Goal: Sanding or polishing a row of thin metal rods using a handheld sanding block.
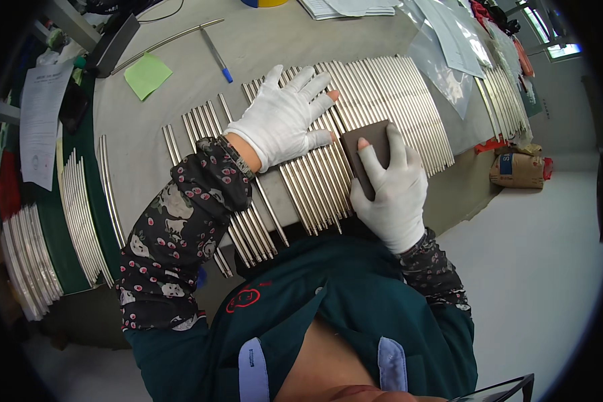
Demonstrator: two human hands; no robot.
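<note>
A row of slim, shiny metal rods (pixel 409 100) lies side by side across the table. My left hand (pixel 285 117), in a white glove with some fingertips bare, rests with fingers spread on the rods left of the middle. In my right hand (pixel 398 191), gloved the same way, is a dark brown rectangular block (pixel 368 147), like a sanding sponge. Its fingers grip the block's edges, and the block lies on the rods just right of my left hand. More rods (pixel 251 231) lie in looser groups under and beside my left forearm.
A blue-capped pen (pixel 218 57), a green paper note (pixel 147 76) and a long thin rod (pixel 167 43) lie at the far left. Plastic bags (pixel 442 53) and more rods (pixel 506 100) are at the right. Bundled rods (pixel 30 261) stand at the left edge.
</note>
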